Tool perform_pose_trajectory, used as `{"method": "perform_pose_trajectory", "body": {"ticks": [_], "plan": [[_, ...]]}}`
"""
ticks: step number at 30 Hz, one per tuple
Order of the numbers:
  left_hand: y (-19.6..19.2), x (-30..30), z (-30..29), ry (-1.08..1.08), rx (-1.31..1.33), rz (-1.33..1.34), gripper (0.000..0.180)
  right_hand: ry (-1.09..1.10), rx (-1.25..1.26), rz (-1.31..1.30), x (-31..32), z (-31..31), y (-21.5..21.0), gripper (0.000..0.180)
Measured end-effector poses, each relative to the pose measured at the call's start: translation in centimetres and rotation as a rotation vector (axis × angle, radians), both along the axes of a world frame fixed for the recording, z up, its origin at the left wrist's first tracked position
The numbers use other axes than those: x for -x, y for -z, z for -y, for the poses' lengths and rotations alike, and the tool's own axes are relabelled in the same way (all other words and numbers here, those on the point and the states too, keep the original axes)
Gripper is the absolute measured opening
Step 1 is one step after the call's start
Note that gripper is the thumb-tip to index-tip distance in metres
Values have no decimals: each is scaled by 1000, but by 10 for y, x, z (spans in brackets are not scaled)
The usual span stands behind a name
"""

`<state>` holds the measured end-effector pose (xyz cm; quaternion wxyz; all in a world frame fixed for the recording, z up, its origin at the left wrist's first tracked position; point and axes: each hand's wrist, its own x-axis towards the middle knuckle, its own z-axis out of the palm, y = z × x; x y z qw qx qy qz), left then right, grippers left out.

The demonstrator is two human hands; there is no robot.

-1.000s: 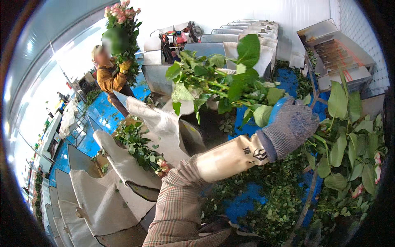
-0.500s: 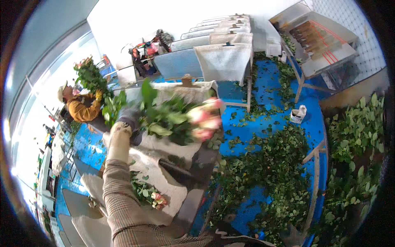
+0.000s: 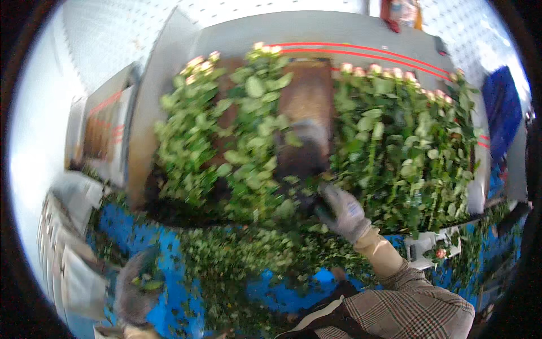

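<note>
A sloping rack point(image 3: 186, 37) in front of me carries several rows of long-stemmed roses, pale pink-white at the top with dense green leaves. One row of roses point(image 3: 257, 113) stands left of a bare brown slot point(image 3: 306, 85), and a broad group of roses point(image 3: 389, 135) fills the right side. At the foot of that slot is my right hand point(image 3: 345, 214) in a grey-white glove, beside the lower leaves, fingers stretched up and left and apparently open. My left hand point(image 3: 135, 288), gloved and smeared by motion, hangs low at the left near a few leaves; its fingers are unclear.
Cut leaves point(image 3: 237, 254) litter the blue floor point(image 3: 299, 288) below the rack. Cloth-draped boards point(image 3: 82, 277) line the far left, with another rack point(image 3: 104, 124) behind. A white container point(image 3: 420, 248) stands low at the right; blue cloth point(image 3: 502, 110) hangs beyond the rack.
The view has swung right from the cloth-draped stands to the rose rack. The rose bunch by my left hand is out of view, and my right hand has come into view.
</note>
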<state>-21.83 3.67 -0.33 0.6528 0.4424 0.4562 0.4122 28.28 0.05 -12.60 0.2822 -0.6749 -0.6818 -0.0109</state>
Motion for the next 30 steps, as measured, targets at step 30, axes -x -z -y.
{"method": "perform_pose_trajectory", "body": {"ticks": [30], "plan": [[123,-638,-217,322,-234,-122,58,76,-238,-608,-197,-161,67,59]]}}
